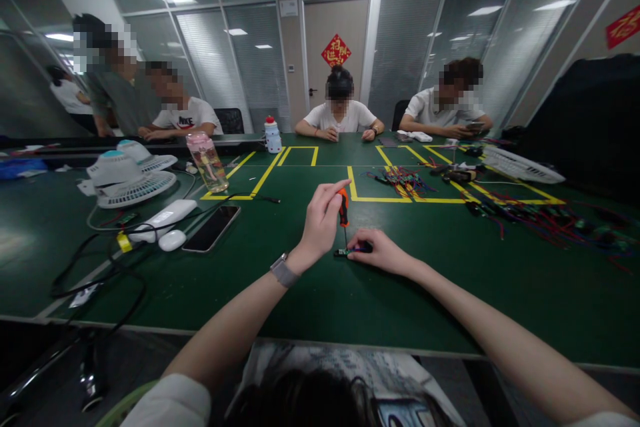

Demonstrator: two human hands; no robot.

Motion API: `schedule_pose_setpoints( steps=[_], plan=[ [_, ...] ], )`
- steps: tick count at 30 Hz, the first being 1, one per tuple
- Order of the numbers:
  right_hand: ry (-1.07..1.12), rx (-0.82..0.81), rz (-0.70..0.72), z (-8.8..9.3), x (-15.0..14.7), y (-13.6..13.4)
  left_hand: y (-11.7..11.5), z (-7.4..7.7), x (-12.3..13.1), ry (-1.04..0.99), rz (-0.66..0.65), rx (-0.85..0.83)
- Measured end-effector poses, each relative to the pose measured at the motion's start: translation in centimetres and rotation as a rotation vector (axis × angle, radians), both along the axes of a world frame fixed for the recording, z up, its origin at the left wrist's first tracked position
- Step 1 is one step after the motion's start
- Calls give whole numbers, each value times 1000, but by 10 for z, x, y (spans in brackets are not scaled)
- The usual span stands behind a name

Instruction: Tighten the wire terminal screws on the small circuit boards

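An orange and black screwdriver [344,209] stands nearly upright in front of me, its tip down on a small green circuit board [342,253]. My left hand [323,217] is closed around the top of its handle, with the index finger stretched over the end. Low on the green table, my right hand [377,251] pinches the right side of the board. Dark wires show between its fingers. Exactly where the tip meets the board is too small to make out.
Left of my hands lie a phone [213,229], a white power strip [164,219], black cables and white fans [133,177]. A pink-capped bottle [207,163] stands behind them. Wired boards [403,180] are heaped at right beside yellow tape. Several people sit or stand across the table.
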State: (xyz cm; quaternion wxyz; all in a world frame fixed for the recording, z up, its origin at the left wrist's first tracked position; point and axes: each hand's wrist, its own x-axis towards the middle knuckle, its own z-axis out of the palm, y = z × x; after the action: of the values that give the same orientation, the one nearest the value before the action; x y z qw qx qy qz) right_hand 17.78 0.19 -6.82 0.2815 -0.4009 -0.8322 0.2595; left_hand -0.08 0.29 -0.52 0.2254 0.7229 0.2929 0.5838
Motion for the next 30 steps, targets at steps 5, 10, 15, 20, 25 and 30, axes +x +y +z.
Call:
schedule_pose_setpoints(
  steps=[5,10,15,20,25,30],
  plan=[
    [3,4,-8,-2,0,1,1,-3,3,-78,-82,-47],
    [-9,17,-10,-3,0,2,-1,1,1,13,126,47],
    [2,9,-3,-1,-1,0,2,-2,1,-20,25,48],
    [-6,14,-12,-1,-1,0,1,-3,2,-35,16,61],
    [5,13,-7,-3,0,1,1,-1,1,12,58,92],
    [5,11,-7,-2,-1,0,4,-6,4,-96,-133,-28]
  ],
)
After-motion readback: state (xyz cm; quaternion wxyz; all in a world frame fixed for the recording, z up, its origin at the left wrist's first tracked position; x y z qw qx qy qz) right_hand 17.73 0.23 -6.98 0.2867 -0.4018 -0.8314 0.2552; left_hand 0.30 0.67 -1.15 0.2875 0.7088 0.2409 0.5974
